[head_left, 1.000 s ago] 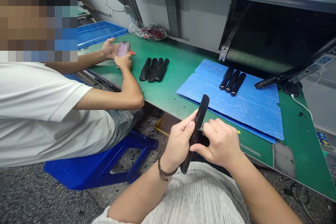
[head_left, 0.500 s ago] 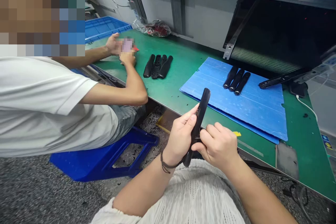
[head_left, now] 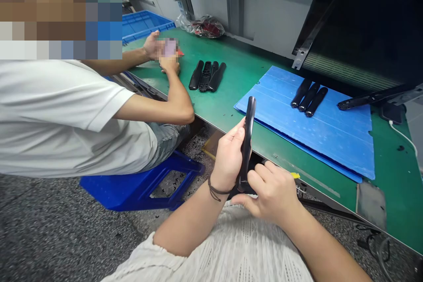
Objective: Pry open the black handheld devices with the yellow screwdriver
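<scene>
A long glossy black casing is held nearly upright in front of my body, in my left hand, whose fingers and thumb wrap round it. At its lower end is my right hand, fingers curled and thumb stretched beneath; whatever lies between them is too small to make out. Three similar black casings lie side by side on a blue sheet. Several more black pieces rest on the green table further left, one showing its ribbed inside.
On the left a person in a white shirt sits on a blue stool, hands over the table. Behind are a blue crate and a plastic bag. A dark screen and a black piece are at right.
The view has shifted, so the table things appear further right. My right hand has moved down along the casing to its lower end, and the casing stands more upright.
</scene>
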Available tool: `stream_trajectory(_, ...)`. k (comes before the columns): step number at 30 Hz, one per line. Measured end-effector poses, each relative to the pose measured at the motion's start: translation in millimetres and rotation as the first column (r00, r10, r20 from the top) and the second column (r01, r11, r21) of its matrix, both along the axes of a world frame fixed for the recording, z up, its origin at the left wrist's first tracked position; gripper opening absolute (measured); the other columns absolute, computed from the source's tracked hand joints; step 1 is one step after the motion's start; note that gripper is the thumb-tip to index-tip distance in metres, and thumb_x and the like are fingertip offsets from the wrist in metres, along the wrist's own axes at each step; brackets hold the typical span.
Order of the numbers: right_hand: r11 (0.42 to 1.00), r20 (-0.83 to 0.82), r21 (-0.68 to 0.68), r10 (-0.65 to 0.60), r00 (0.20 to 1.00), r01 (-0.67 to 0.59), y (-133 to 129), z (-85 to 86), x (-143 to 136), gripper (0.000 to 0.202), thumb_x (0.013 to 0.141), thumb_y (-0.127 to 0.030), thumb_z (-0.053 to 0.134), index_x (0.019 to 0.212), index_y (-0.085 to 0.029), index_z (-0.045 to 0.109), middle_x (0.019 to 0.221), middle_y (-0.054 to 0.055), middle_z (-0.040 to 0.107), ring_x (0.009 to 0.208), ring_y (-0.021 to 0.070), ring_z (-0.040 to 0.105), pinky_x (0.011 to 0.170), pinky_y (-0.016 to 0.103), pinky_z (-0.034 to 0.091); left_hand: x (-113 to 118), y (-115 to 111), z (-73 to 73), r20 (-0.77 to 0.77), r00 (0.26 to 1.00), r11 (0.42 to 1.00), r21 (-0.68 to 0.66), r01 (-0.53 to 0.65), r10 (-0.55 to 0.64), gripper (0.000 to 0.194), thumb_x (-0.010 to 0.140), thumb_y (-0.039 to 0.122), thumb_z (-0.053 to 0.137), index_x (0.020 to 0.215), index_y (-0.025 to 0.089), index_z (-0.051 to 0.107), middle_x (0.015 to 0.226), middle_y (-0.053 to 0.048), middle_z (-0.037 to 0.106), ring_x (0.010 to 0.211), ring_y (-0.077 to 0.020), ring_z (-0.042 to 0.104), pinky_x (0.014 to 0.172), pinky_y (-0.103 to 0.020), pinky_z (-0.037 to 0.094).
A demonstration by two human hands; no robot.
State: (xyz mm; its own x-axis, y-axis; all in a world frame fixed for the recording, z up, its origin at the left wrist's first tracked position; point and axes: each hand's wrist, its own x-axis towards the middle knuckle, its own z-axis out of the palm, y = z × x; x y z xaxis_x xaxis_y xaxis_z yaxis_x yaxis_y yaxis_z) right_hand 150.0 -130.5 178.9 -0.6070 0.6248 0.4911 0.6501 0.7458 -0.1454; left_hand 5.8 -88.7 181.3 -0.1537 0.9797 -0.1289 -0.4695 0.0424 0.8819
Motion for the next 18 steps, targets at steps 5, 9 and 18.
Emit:
stream_trajectory(5, 0.992, 0.024, 0.128, -0.006, 1.0, 0.003, 1.9, -1.7, -1.3, 0.052, 0.106, -0.058, 0.048, 0.072, -0.019, 0.047, 0.067, 0.003, 0.042, 0.068, 0.0181, 0.03, 0.064, 0.036, 0.014, 1.9, 0.5, 3.5, 0.132, 0.989, 0.994, -0.093, -0.052, 0.064, 0.049, 0.101, 0.046, 0.06, 0.143, 0.02, 0.061, 0.066, 0.006, 0.039, 0.046, -0.005, 0.033, 0.041, -0.017, 0.03)
stream_trajectory(9, 0.974, 0.0, 0.225, -0.025, 1.0, 0.024, -1.8, -12.5, -5.1, 0.049, 0.104, -0.053, 0.056, 0.071, -0.02, 0.044, 0.065, 0.002, 0.039, 0.068, 0.0181, 0.028, 0.063, 0.037, 0.014, -0.7, 5.0, 5.1, 0.216, 0.964, 0.979, -0.166, -0.122, 0.157, 0.027, 0.101, 0.043, 0.062, 0.114, 0.019, 0.063, 0.066, 0.007, 0.04, 0.043, -0.0034, 0.03, 0.041, -0.015, 0.031)
stream_trajectory(18, 0.995, 0.003, -0.025, -0.092, 0.996, 0.092, -10.4, -30.0, 6.5, 0.05, 0.093, 0.001, 0.042, 0.138, -0.018, 0.05, 0.088, 0.005, 0.054, 0.076, 0.017, 0.049, 0.059, 0.029, 0.029, -23.1, 18.1, 2.9, 0.283, 0.919, 0.956, -0.184, -0.228, 0.274, 0.018, 0.101, 0.035, 0.061, 0.103, 0.018, 0.056, 0.066, 0.006, 0.044, 0.042, -0.0032, 0.032, 0.04, -0.013, 0.03)
